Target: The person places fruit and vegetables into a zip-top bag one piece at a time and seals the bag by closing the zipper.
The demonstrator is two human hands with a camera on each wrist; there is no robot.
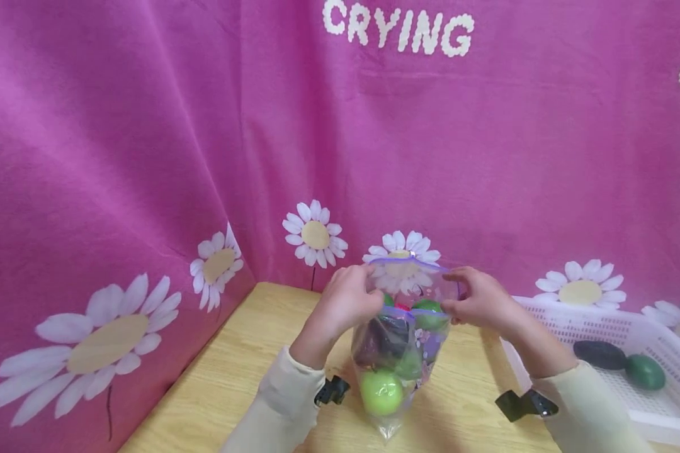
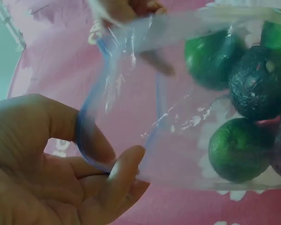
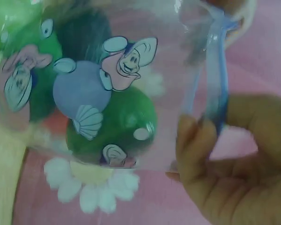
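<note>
Two forearms in cream sleeves (image 1: 283, 409) reach forward from the bottom edge and angle inward, a small black device (image 1: 332, 390) beside the left cuff and another beside the right. The left hand (image 1: 348, 296) and the right hand (image 1: 478, 299) face each other, each pinching one side of a bag's rim between thumb and fingers. The clear plastic zip bag (image 1: 430, 349) hangs upright between them above the table, its purple-blue edges parted; whether its base touches the wood cannot be told. A bright yellow-green round fruit (image 1: 381, 391) sits low inside, with darker produce above.

The left wrist view alone shows a dark fruit with wrinkled skin (image 2: 257, 82) clearly, among smooth green ones. The right wrist view alone makes out the bag's print: cartoon faces in white bonnets (image 3: 129, 63) and a scallop shell (image 3: 88, 123).

Underneath is a pale wood-grain table (image 1: 249, 358). To the right, a white perforated plastic basket (image 1: 651, 327) holds a blackish oval item (image 1: 599, 355) touching a deep-green oval one (image 1: 646, 371). Behind hangs magenta cloth (image 1: 459, 157) with white daisies and the word "CRYING".
</note>
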